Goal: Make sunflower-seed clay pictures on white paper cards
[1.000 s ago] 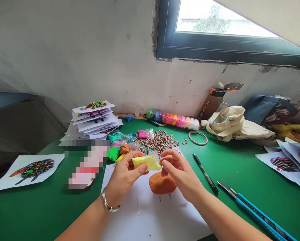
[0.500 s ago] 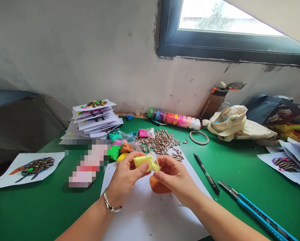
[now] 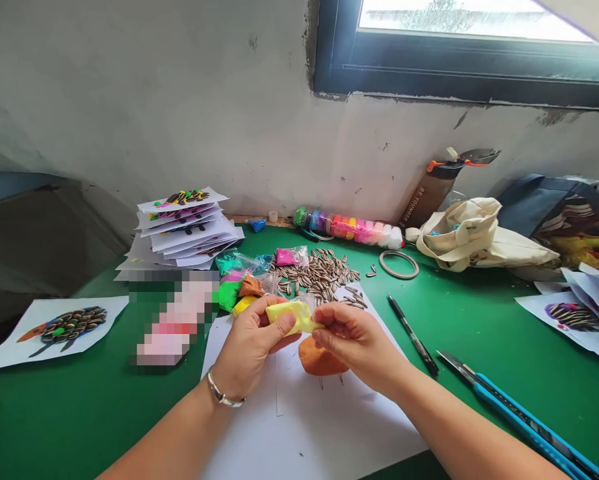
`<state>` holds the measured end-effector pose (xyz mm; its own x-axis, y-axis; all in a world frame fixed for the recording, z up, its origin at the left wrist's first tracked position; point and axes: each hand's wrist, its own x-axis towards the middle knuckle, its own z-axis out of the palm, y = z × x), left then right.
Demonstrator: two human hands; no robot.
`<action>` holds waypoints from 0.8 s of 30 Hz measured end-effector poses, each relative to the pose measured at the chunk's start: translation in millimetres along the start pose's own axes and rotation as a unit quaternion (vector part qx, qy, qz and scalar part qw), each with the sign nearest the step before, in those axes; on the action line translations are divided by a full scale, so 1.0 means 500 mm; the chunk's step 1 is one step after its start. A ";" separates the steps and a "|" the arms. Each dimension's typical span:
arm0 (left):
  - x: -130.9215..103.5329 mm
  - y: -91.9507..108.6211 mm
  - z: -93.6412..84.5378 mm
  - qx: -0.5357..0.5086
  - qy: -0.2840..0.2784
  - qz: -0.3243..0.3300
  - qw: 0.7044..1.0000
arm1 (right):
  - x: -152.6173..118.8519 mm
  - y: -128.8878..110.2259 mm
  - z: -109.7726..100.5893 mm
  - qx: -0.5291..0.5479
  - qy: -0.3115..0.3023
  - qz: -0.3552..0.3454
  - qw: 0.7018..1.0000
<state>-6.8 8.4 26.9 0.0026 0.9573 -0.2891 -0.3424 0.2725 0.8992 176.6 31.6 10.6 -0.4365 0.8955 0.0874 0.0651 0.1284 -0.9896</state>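
Observation:
A small packet of pale yellow clay [image 3: 290,315] is held up between both hands. My left hand [image 3: 252,347] wears a silver bracelet and pinches the packet's left part between thumb and fingers. The right end of the packet is pinched by my right hand [image 3: 352,337]. Below them lies white paper [image 3: 289,427] with a flat orange clay shape [image 3: 321,358] on it, partly covered by my right hand; thin drawn legs show under the shape. Bags of coloured clay [image 3: 229,293] sit just beyond my left hand, beside a pile of striped seeds [image 3: 322,273].
A black pen [image 3: 412,333] and a blue cutter with its blade out [image 3: 519,413] lie at right. Stacked papers [image 3: 179,233] and a seed picture [image 3: 54,333] are at left. A clay tube [image 3: 349,228], tape ring [image 3: 398,264], bottle [image 3: 429,193] and cloth bag [image 3: 479,240] stand behind.
My right hand has shifted slightly rightward, and the yellow packet's right end is drawn out toward it. The view has tilted down a little, and more of the orange shape shows.

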 end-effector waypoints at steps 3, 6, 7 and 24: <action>0.000 -0.002 0.003 -0.012 0.007 -0.011 1.000 | 0.002 -0.003 -0.001 -0.063 0.000 -0.017 0.998; 0.001 -0.002 0.006 -0.016 0.007 -0.015 1.000 | 0.003 -0.008 -0.001 -0.108 0.011 -0.023 0.994; 0.001 -0.001 0.006 -0.016 0.004 -0.015 1.000 | 0.003 -0.009 -0.002 -0.117 0.014 -0.022 0.993; 0.001 0.000 0.005 -0.026 0.002 -0.021 0.999 | 0.000 -0.007 0.000 -0.044 0.047 0.060 0.996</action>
<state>-4.4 9.2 27.6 0.0135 0.9448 -0.3273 -0.3904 0.3064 0.8682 176.2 31.1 13.9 -0.3344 0.9423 -0.0154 0.1923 0.0522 -0.9800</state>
